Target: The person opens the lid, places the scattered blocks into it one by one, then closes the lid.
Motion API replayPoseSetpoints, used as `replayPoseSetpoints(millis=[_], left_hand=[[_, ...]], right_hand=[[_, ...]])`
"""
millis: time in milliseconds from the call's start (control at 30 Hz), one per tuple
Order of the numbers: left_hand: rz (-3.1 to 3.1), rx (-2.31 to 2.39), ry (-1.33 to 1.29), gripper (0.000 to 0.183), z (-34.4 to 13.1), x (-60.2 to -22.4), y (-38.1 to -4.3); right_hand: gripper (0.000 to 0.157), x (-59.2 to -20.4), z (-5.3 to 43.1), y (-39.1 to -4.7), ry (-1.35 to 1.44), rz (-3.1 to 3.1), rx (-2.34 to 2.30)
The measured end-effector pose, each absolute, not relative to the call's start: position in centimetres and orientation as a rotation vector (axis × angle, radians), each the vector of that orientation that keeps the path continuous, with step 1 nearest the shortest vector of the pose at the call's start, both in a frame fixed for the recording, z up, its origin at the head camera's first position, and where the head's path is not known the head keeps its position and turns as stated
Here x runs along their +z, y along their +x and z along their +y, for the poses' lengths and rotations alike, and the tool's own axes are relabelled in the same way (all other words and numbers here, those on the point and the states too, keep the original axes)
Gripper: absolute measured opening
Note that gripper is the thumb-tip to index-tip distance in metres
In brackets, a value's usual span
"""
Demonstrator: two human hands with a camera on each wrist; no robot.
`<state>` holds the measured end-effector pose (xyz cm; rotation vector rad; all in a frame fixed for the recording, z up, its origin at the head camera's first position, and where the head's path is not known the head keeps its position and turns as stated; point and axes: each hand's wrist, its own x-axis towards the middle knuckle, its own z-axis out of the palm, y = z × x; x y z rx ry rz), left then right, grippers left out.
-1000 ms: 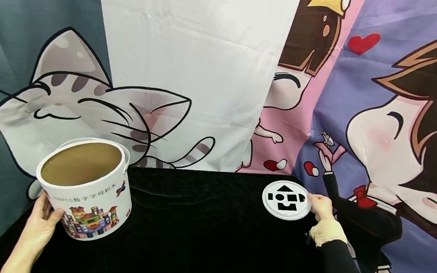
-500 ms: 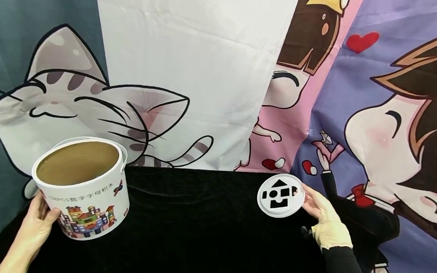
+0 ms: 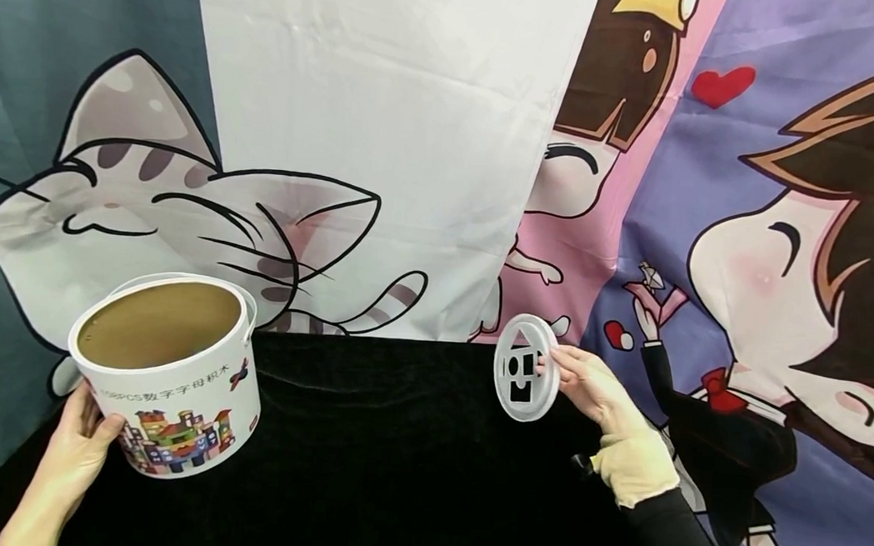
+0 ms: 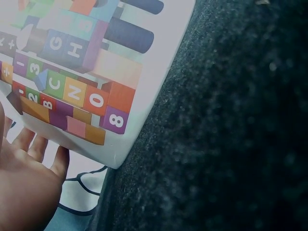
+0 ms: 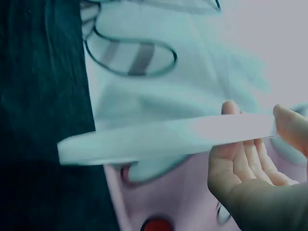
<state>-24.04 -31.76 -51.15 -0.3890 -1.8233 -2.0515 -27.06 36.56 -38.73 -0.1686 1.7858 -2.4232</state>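
Observation:
At the left of the head view, my left hand (image 3: 76, 447) grips a white plastic bucket (image 3: 189, 400) by its lower left side, thumb in front. Colourful letter blocks are printed on the bucket, and its mouth tilts toward me, showing a plain brownish inside. The left wrist view shows that hand (image 4: 29, 185) behind the bucket's printed wall (image 4: 127, 149). To the right, my right hand (image 3: 598, 396) pinches a round white lid (image 3: 542, 398) by its right edge. Shaped holes pierce the lid, which is turned nearly upright. In the right wrist view the lid (image 5: 154, 139) appears edge-on.
A black velvety cloth (image 3: 380, 470) covers the table beneath both hands. Behind it hangs a printed curtain (image 3: 386, 120) with a cartoon cat and cartoon figures. The bucket's thin handle (image 3: 252, 316) lies back along its rim.
My right hand has moved left with the lid, turning it from facing me to a steep sideways angle. The left hand and bucket have stayed almost still.

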Motion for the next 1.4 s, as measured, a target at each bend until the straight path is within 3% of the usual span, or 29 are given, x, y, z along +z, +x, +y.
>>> replayPoseSetpoints(millis=[100, 333, 567, 867, 1400], left_hand=[[-1.832, -2.038, -0.388, 0.075, -31.7, -51.1, -24.1], [-1.819, -2.048, -0.399, 0.076, -31.7, -51.2, -24.0], [-1.826, -2.038, -0.407, 0.075, -31.7, -51.1, -24.0], [-1.850, -2.029, -0.373, 0.075, -31.5, -51.6, -24.2], [-1.834, -2.032, -0.397, 0.076, -31.9, -51.8, -24.3]], right_hand=[[0.009, -38.0, 33.5, -27.0, -0.242, 1.966, -2.351], [0.027, -36.6, 26.0, -26.5, -0.419, 2.509, -2.001], [0.016, -35.3, 19.0, -26.4, -0.633, 2.687, -1.763], [0.016, -32.9, 9.5, -26.1, -0.913, 2.910, -1.478], [0.017, -31.3, -1.1, -24.7, -1.297, 3.039, -1.061]])
